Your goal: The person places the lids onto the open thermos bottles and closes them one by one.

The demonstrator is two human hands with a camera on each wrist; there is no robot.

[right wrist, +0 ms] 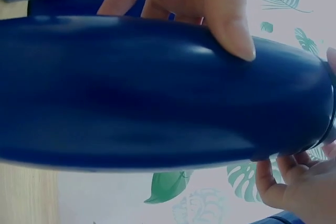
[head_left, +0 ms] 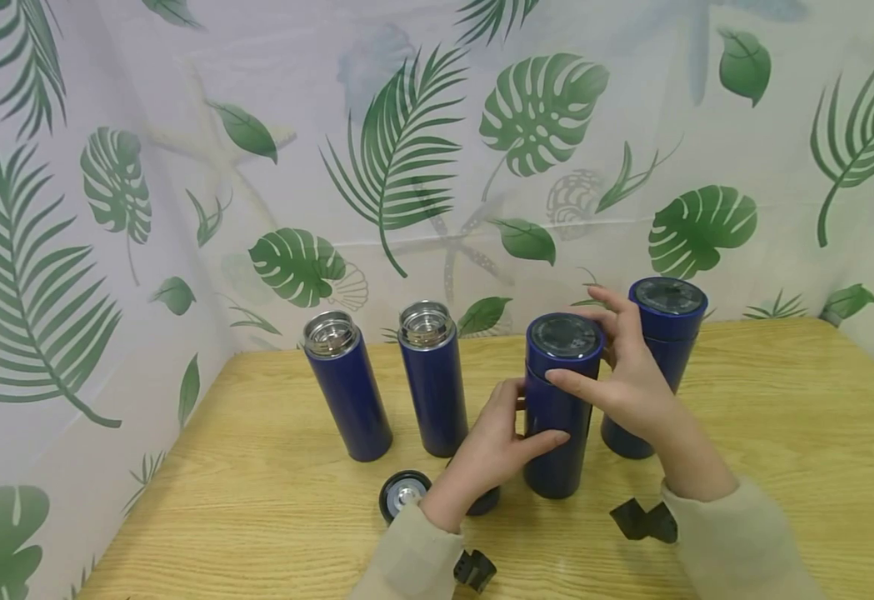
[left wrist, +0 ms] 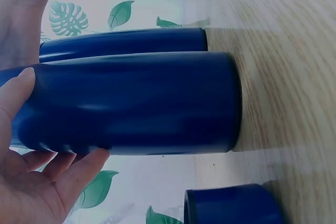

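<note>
In the head view my left hand grips the body of a dark blue vacuum flask, which stands upright on the table. Its thumb lies across the near side. My right hand holds the flask's lid, thumb on the near side by the seam and fingers at the far right. The right wrist view has the right fingers at the lid end and the left thumb on the body. The lid sits on the flask, with a thin seam below it.
Two open flasks stand to the left. A lidded flask is behind my right hand. One upturned lid lies on the wooden table; another lid is partly hidden by my left arm. A leaf-patterned cloth hangs behind.
</note>
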